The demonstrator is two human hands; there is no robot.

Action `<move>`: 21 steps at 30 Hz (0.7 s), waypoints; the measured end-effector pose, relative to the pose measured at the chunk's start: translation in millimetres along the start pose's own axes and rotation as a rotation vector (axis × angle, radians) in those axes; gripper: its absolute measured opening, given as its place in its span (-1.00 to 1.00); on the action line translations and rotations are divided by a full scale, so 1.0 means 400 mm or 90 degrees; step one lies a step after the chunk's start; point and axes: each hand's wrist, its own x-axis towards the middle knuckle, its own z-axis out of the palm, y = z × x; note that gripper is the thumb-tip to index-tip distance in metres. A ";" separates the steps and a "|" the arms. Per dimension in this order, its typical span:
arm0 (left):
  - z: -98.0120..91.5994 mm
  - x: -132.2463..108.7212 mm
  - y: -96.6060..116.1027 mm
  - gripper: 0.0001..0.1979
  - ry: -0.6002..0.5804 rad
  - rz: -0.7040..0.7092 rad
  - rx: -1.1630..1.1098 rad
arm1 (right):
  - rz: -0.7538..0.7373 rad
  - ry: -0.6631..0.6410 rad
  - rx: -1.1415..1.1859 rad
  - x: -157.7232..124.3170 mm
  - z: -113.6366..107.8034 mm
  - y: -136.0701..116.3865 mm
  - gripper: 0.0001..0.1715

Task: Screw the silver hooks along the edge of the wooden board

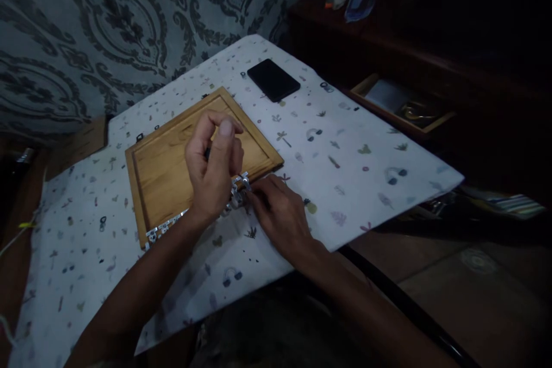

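A wooden panel (168, 172) with a raised frame lies flat on the cloth-covered table. Silvery metal hinges (245, 179) sit along its near edge, with another metal hinge (152, 236) at the near left corner. My left hand (213, 161) is curled closed above the panel's near right part; a bit of something dark shows inside the fist, too hidden to name. Down at the panel's edge, my right hand (282, 213) has its fingertips pinched against the right-hand hinge. My left forearm covers part of the near edge.
A black phone or tablet (273, 79) lies beyond the panel on the patterned tablecloth (345, 155). Small dark metal pieces (326, 87) are scattered about. An open drawer (405, 106) is at the right, and a cardboard piece (80, 146) at the left.
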 end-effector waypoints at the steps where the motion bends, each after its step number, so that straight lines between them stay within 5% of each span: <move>1: -0.006 0.006 -0.002 -0.70 -0.017 -0.008 -0.011 | -0.004 0.001 0.001 -0.001 -0.001 0.001 -0.86; 11: -0.046 0.060 0.021 -0.83 -0.285 -0.189 -0.106 | -0.016 0.018 0.011 -0.005 -0.001 0.003 -0.86; 18: -0.056 0.060 0.014 -0.90 -0.370 -0.196 -0.070 | -0.003 0.007 0.014 -0.001 0.000 0.003 -0.87; 21: -0.059 0.047 0.013 -0.91 -0.343 -0.163 -0.052 | 0.003 0.005 0.006 0.000 -0.001 0.003 -0.88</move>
